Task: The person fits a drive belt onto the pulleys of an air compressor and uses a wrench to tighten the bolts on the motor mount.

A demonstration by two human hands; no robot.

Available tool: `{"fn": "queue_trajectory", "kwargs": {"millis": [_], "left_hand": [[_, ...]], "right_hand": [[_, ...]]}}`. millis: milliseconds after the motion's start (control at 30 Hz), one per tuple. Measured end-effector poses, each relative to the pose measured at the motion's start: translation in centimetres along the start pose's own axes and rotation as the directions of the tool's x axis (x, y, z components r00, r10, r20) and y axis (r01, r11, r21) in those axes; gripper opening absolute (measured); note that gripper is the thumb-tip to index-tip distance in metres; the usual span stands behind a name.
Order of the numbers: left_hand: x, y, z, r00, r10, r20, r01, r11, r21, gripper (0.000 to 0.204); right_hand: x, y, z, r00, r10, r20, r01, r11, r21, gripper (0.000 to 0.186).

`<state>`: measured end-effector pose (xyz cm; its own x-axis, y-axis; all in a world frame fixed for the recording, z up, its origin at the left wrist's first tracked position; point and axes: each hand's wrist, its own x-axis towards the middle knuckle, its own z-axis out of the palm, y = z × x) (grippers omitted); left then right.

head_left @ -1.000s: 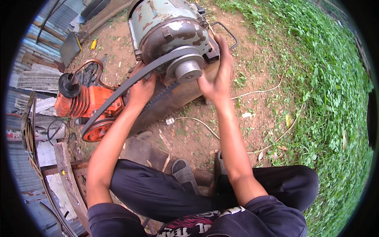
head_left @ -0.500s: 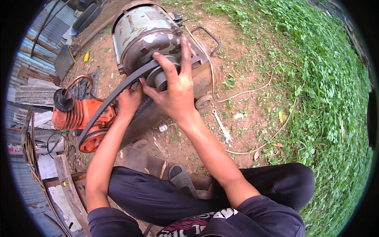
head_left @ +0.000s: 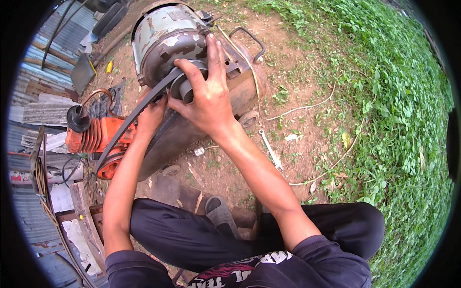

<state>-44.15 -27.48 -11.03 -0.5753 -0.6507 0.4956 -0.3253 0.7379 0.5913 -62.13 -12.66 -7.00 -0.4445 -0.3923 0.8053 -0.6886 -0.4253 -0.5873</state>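
A black drive belt [head_left: 153, 92] runs slantwise from the dark motor pulley [head_left: 186, 90] down to the red flywheel [head_left: 108, 170] of an orange compressor pump [head_left: 96, 139]. My left hand [head_left: 151, 117] is closed on the belt just below the motor pulley; its fingertips are partly hidden behind the belt. My right hand [head_left: 209, 103] grips around the motor pulley, thumb beneath and index finger on the upper rim by the belt. Its other fingers reach up against the worn grey electric motor [head_left: 165, 38]. Motor and pump sit on a rusty brown tank [head_left: 240, 93].
A combination wrench [head_left: 272, 150] lies on the dirt right of the tank, near a pale cable [head_left: 307, 110]. Green plants [head_left: 394, 120] cover the right side. Corrugated metal sheets [head_left: 29, 216] and a wooden plank [head_left: 86, 216] stand at left. A sandalled foot [head_left: 221, 216] is below.
The motor and tank appear slightly further left and up in view. My right hand has shifted left and turned a little with the pulley; my left hand stays at the belt.
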Motion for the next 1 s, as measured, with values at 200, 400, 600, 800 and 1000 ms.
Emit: {"fn": "queue_trajectory", "kwargs": {"millis": [200, 400, 600, 800, 1000], "left_hand": [[0.1, -0.2, 0.7, 0.996, 0.081, -0.035, -0.080, 0.996, 0.027, 0.014], [-0.5, -1.4, -0.1, 0.999, 0.036, 0.015, -0.037, 0.997, 0.075, 0.022], [-0.2, 2.0, 0.5, 1.000, -0.019, 0.024, 0.019, 1.000, 0.018, 0.027], [0.0, 3.0, 0.5, 0.999, 0.025, 0.022, -0.025, 0.999, 0.025, 0.022], [0.3, 2.8, 0.2, 0.999, 0.009, 0.038, -0.010, 1.000, 0.021, 0.018]], "right_hand": [[-0.2, 0.2, -0.1, 0.998, 0.006, -0.068, -0.004, 1.000, 0.029, 0.084], [-4.5, 0.4, 2.0, 0.949, 0.121, -0.289, -0.121, 0.992, 0.018, 0.116], [-9.2, 3.4, 2.5, 0.884, 0.304, -0.356, -0.257, 0.951, 0.174, 0.083], [-8.8, 6.9, 1.2, 0.710, 0.612, -0.348, -0.512, 0.788, 0.342, 0.024], [-8.7, 9.8, -1.6, 0.648, 0.668, -0.366, -0.555, 0.743, 0.374, 0.023]]}}
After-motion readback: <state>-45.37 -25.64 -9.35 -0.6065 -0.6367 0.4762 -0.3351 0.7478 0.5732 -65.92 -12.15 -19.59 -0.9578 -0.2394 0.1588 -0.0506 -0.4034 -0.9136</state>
